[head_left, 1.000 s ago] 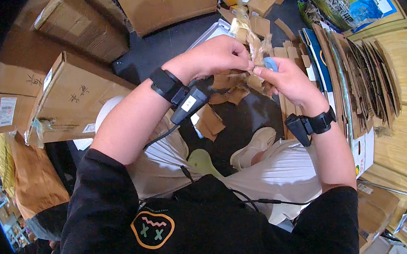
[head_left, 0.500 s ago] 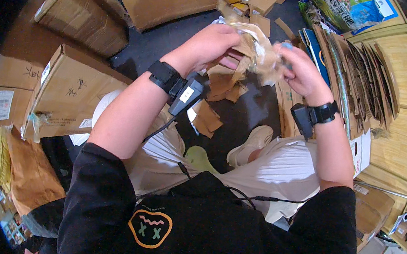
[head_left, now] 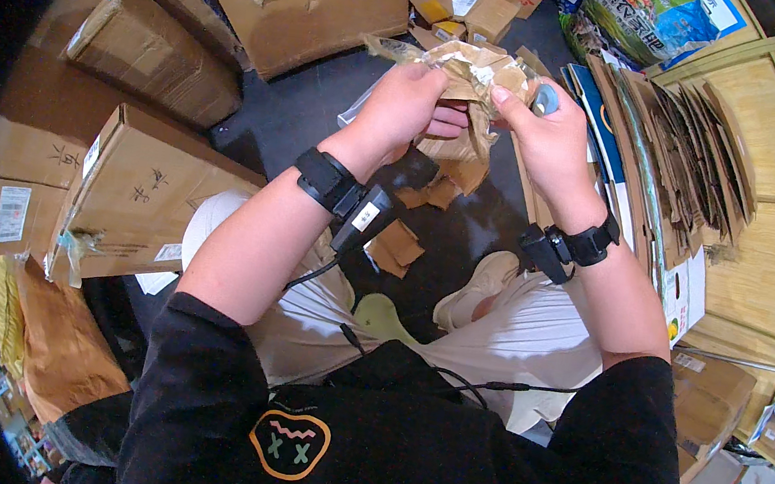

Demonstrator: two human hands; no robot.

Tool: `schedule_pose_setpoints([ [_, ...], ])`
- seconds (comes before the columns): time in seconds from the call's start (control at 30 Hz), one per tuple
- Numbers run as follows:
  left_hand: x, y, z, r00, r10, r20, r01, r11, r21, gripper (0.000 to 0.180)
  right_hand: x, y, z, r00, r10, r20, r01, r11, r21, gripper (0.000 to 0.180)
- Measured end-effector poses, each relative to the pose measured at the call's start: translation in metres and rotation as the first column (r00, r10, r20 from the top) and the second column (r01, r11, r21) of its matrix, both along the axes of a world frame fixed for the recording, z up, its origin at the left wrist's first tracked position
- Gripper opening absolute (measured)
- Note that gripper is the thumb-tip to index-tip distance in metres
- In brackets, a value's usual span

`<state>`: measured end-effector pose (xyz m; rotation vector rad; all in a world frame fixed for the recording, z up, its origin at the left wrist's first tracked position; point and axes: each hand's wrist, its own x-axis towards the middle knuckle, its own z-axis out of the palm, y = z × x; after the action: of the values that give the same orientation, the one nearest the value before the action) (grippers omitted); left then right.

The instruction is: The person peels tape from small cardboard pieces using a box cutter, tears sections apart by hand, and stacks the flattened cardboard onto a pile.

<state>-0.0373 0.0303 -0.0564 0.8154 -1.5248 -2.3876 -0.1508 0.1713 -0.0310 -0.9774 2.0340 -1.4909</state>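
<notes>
Handling crumpled brown packaging (head_left: 468,82), upper centre | left hand (head_left: 404,102), right hand (head_left: 552,135): grip closed on it | next move likely needs steadiness

Scrap (head_left: 468,87) between fingers (head_left: 448,120), cartons (head_left: 152,194) left

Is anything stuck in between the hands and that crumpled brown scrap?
No, nothing visible is in the way. The left hand holds the crumpled brown scrap, and the right hand has its thumb right on it. A small blue-grey thing sits in the right hand, beside the scrap, not blocking it.
</notes>
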Motion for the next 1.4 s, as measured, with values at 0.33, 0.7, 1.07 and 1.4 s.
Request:
schedule_pose_setpoints([
  [0.33, 0.000, -0.007, -0.001, 0.979, -0.035, -0.200, 0.056, 0.993, 0.099, 0.034, -0.018, 0.007, -0.003, 0.623, 0.201, 0.756, -0.020, 0.970, -0.242, 0.016],
  [0.7, 0.005, 0.011, -0.004, 0.973, -0.001, -0.233, 0.025, 0.994, 0.103, 0.029, -0.005, 0.002, -0.005, 0.948, 0.140, 0.285, -0.103, 0.984, -0.143, 0.018],
  [1.07, 0.003, 0.017, 0.010, 0.937, 0.060, -0.343, -0.007, 0.988, 0.153, 0.026, -0.004, 0.003, -0.008, 0.758, 0.043, 0.651, 0.179, 0.946, -0.271, 0.016],
  [1.4, 0.011, 0.006, 0.017, 0.956, 0.228, -0.186, -0.219, 0.973, 0.065, 0.024, -0.008, 0.004, 0.003, 0.909, -0.057, 0.413, 0.101, 0.991, -0.085, 0.045],
])
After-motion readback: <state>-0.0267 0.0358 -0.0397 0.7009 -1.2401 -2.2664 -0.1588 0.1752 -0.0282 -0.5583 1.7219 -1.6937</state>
